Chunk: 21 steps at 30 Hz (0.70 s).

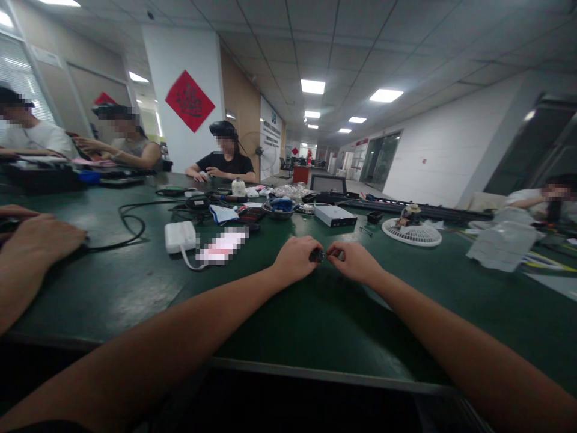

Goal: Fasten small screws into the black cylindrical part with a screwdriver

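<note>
Head view, from big to small: a green worktop (252, 313) is spread across the frame. A person in a black top (229, 163) is seen behind it, left of the middle. A neighbour's arm (20, 276) is seen at the left edge. Clear plastic trays (501, 243) are seen at the right. A round white grille (417, 234) is set left of them, with a small part on top. A flat grey box (335, 215) is placed just above the middle, near a bowl (278, 208) with something blue in it. A white block (180, 237) with a cord is laid left of the middle.

The left hand (295, 260) and right hand (356, 263) are held near the middle. A small dark piece (317, 255) is held between them, clamped in the left grip. The right fingertips are brought close together just beside it; whether anything is pinched there cannot be told.
</note>
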Each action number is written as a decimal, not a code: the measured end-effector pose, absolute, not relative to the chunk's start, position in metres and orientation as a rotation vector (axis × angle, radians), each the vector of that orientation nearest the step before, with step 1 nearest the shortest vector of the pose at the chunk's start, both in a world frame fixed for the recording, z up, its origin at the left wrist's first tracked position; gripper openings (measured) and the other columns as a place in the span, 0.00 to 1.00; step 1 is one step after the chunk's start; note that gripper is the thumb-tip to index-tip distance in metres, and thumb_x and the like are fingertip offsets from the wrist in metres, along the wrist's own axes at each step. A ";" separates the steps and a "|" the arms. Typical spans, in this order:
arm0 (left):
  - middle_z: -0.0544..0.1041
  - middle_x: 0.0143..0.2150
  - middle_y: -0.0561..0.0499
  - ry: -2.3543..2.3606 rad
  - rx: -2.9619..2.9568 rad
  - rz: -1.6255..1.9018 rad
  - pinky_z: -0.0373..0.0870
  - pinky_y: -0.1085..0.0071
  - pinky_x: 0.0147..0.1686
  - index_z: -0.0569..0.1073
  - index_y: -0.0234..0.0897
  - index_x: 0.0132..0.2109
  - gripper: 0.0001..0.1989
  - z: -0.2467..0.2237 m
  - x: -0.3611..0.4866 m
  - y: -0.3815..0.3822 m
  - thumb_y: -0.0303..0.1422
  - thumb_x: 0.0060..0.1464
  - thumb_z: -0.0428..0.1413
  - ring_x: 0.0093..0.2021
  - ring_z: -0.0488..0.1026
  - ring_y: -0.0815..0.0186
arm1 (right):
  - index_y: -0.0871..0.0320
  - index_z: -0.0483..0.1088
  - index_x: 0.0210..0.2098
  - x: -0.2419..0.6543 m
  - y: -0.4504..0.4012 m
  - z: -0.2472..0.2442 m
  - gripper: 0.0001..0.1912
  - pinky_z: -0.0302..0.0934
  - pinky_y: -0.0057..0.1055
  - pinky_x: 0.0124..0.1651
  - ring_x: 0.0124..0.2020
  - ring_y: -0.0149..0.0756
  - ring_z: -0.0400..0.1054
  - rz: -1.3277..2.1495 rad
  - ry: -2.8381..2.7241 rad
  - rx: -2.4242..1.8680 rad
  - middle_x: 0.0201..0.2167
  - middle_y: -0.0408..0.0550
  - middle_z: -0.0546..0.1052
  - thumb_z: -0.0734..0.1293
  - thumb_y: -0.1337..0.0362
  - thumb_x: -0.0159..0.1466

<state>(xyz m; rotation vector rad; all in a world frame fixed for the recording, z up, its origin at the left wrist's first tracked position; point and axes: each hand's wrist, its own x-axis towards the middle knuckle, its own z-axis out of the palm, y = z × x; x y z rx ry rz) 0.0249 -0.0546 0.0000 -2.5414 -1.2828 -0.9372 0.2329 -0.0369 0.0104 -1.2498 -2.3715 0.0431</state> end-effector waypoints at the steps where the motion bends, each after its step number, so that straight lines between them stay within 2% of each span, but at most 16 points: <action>1: 0.80 0.43 0.50 -1.277 -2.544 -0.936 0.69 0.62 0.46 0.78 0.40 0.44 0.11 0.000 0.025 -0.055 0.31 0.51 0.62 0.45 0.76 0.59 | 0.52 0.77 0.41 0.233 -0.037 0.011 0.08 0.58 0.29 0.34 0.31 0.35 0.73 0.032 -2.378 -1.263 0.35 0.43 0.82 0.66 0.62 0.63; 9: 0.79 0.46 0.48 -1.294 -2.537 -0.887 0.69 0.61 0.48 0.80 0.41 0.45 0.13 0.003 0.023 -0.056 0.26 0.52 0.59 0.47 0.75 0.58 | 0.52 0.78 0.38 0.228 -0.047 0.014 0.08 0.59 0.30 0.36 0.34 0.38 0.74 -0.012 -2.482 -1.256 0.35 0.45 0.82 0.66 0.64 0.63; 15: 0.79 0.46 0.49 -1.269 -2.557 -0.872 0.69 0.62 0.50 0.80 0.41 0.45 0.12 0.002 0.024 -0.055 0.29 0.53 0.60 0.47 0.75 0.59 | 0.54 0.78 0.40 0.230 -0.044 0.013 0.09 0.59 0.29 0.35 0.33 0.36 0.73 0.026 -2.392 -1.221 0.34 0.45 0.82 0.66 0.63 0.64; 21: 0.79 0.46 0.49 -1.220 -2.560 -0.846 0.68 0.62 0.48 0.80 0.41 0.46 0.14 0.000 0.025 -0.054 0.27 0.52 0.59 0.47 0.75 0.59 | 0.53 0.78 0.38 0.232 -0.042 0.011 0.09 0.59 0.29 0.36 0.33 0.37 0.74 0.027 -2.471 -1.261 0.33 0.45 0.82 0.65 0.66 0.62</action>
